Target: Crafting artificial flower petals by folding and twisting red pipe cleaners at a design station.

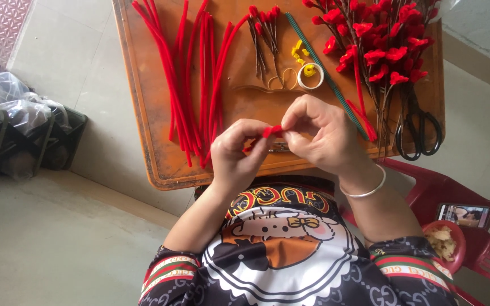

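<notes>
From the head camera, an orange table (160, 164) fills the upper frame. Long red fuzzy stems (191, 73) lie at its centre-left, a tape roll (311, 76) in the middle, finished red flowers (378, 39) at upper right, and black scissors (421, 127) at the right edge. A phone (464, 215) rests on a red chair at lower right. Nothing blocks the hands. At centre frame, the left hand (235, 156) and right hand (321, 133) both pinch a small red piece (273, 131), lying roughly left to right, short and fuzzy.
</notes>
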